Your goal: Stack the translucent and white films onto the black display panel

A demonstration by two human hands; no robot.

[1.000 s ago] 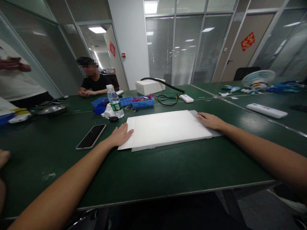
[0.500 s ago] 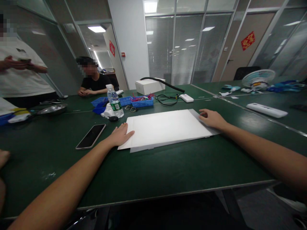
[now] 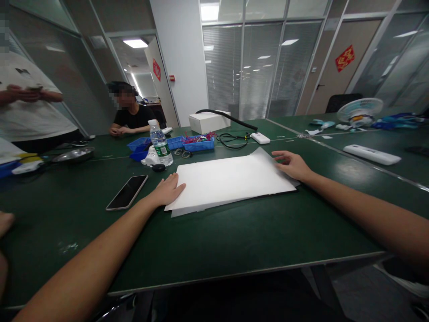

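Note:
White sheets (image 3: 231, 181) lie stacked on the green table in front of me. A thinner, greyish translucent sheet (image 3: 263, 157) pokes out beneath the top one at the back right corner and along the front left edge. My left hand (image 3: 168, 190) rests flat on the left end of the stack, fingers stretched forward and thumb apart. At the right end is my right hand (image 3: 292, 166), its fingers parted and the fingertips beside the sheets' right edge. Whether those fingertips touch the sheets I cannot tell. Neither hand grips anything.
Left of the sheets lies a phone (image 3: 127, 192). Behind them stand a water bottle (image 3: 161, 145), blue trays (image 3: 199, 144) with small parts, and a white box (image 3: 208, 121) under a black tube. A long white device (image 3: 372, 154) lies right. Two people are across the table.
The translucent under-sheet has slid left and turned slightly, its back right corner showing more. My right hand has shifted a little left and its fingers have spread. My left hand stays nearly still.

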